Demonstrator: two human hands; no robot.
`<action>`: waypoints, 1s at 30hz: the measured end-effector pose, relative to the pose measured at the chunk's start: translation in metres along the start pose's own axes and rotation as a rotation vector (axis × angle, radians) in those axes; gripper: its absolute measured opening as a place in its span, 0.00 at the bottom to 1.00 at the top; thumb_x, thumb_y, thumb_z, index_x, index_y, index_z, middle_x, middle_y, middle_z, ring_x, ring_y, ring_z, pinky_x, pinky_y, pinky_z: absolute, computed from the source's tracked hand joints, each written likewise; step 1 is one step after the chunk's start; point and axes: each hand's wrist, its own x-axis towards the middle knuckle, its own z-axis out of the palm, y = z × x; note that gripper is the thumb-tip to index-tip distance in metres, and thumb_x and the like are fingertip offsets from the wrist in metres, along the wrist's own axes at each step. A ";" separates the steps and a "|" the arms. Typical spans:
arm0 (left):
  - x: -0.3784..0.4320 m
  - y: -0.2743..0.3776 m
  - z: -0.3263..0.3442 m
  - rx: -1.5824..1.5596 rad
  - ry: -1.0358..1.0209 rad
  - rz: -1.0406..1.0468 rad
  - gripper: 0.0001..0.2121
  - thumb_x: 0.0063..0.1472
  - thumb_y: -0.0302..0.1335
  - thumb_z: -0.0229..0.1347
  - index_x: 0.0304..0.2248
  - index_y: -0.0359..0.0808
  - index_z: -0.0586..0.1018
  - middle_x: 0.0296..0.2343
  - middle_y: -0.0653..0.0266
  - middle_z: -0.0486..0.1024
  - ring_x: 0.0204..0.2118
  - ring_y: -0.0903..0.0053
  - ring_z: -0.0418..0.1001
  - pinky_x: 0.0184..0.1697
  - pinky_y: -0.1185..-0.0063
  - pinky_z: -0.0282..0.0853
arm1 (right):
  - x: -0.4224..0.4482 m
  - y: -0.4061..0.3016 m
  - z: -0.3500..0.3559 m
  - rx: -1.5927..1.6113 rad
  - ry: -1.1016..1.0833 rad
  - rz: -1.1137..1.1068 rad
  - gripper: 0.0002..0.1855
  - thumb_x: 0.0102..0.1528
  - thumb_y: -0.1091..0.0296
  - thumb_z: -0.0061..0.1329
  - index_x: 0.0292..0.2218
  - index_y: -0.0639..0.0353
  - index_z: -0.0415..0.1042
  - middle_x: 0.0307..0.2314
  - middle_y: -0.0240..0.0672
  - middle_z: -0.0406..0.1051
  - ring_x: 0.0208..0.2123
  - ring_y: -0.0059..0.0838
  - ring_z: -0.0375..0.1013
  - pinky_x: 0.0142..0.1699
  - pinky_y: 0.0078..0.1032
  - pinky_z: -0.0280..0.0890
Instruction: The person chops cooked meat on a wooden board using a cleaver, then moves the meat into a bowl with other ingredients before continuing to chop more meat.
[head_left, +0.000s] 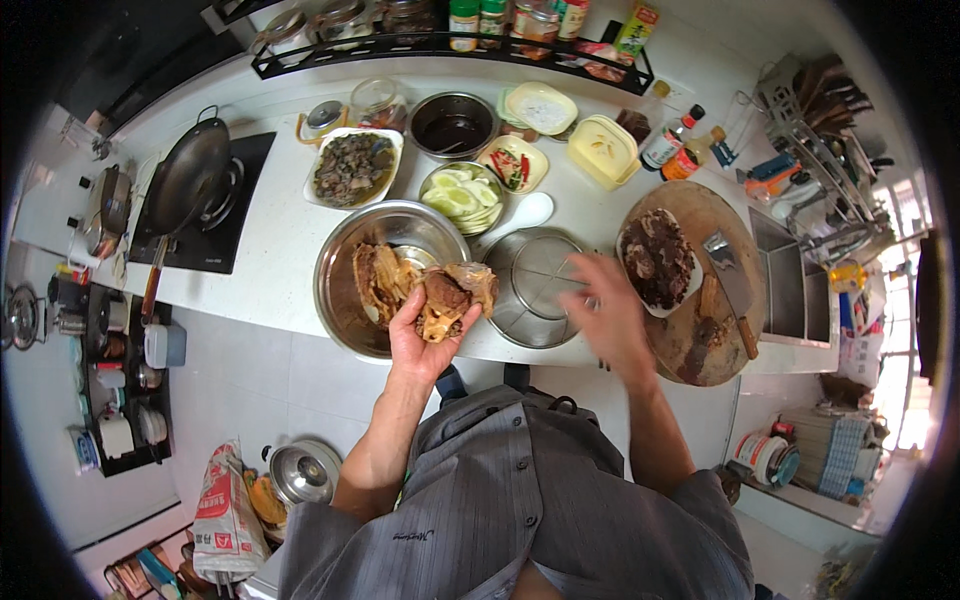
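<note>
My left hand (427, 337) grips a cooked meaty bone (448, 292) above the right rim of a stainless steel bowl (334, 292). More brown bone pieces (375, 277) lie inside that bowl. My right hand (607, 307), blurred by motion, hovers with fingers apart over the right side of a round metal strainer (536, 274); nothing shows in it. Right of it, a white dish (694, 281) heaped with dark shredded meat (656, 255) rests on a round wooden chopping board (712, 217). A cleaver (731, 281) lies there beside meat scraps (709, 334).
Behind the bowl stand a dish of dark chopped food (352, 169), sliced green vegetable (461, 199), red chillies (514, 165) and a dark pot (454, 124). A white spoon (529, 210) lies near the strainer. Left is a wok (187, 176) on the cooktop; right, a sink (784, 277).
</note>
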 end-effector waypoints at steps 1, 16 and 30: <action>-0.003 0.000 -0.001 0.025 -0.024 0.013 0.25 0.65 0.36 0.55 0.59 0.38 0.68 0.58 0.55 0.68 0.61 0.55 0.64 0.62 0.50 0.64 | 0.009 -0.020 0.023 0.136 -0.100 -0.089 0.31 0.55 0.62 0.60 0.57 0.58 0.68 0.51 0.44 0.69 0.45 0.39 0.75 0.49 0.31 0.71; -0.030 0.043 -0.016 -0.040 -0.111 0.198 0.21 0.70 0.41 0.49 0.57 0.40 0.70 0.52 0.57 0.73 0.53 0.60 0.73 0.48 0.56 0.79 | 0.060 -0.044 0.131 0.820 -0.402 0.094 0.22 0.56 0.78 0.54 0.52 0.65 0.69 0.40 0.34 0.75 0.42 0.21 0.74 0.46 0.21 0.69; -0.025 0.063 -0.025 0.100 -0.202 0.253 0.21 0.67 0.32 0.55 0.57 0.39 0.68 0.52 0.59 0.73 0.52 0.64 0.74 0.50 0.60 0.76 | 0.055 -0.078 0.125 0.188 -0.023 -0.492 0.34 0.48 0.85 0.53 0.56 0.62 0.61 0.43 0.41 0.78 0.46 0.43 0.77 0.52 0.32 0.69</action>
